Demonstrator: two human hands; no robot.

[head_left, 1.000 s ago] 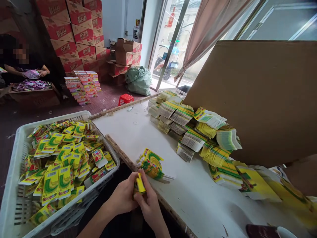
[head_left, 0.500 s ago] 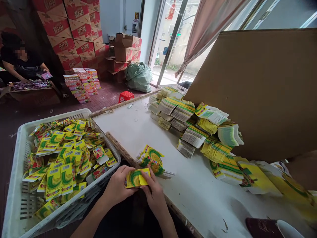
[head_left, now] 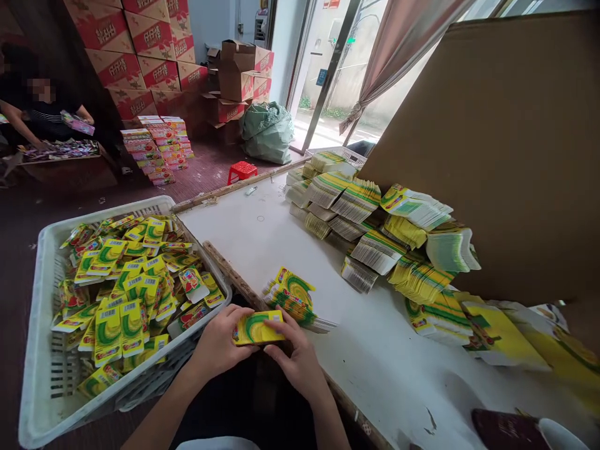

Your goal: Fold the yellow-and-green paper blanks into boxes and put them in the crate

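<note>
Between my hands, at the near edge of the table, is a small yellow and green card box. My left hand grips its left end, thumb on top and fingers below. My right hand holds the right end, with fingers on the upper edge and the thumb low at the corner. Just beyond lies a fanned stack of flat yellow cartons on the white table. Left of my hands, a white plastic basket is heaped with folded yellow boxes.
Piled bundles of flat cartons stand across the table before a large cardboard sheet. A dark cup is at the lower right. A red stool and green sack are on the floor. Another person sits far left.
The yellow flap standing up at the box's right end is now folded down, and my right fingers have shifted over that end. The view has tilted slightly downward.
</note>
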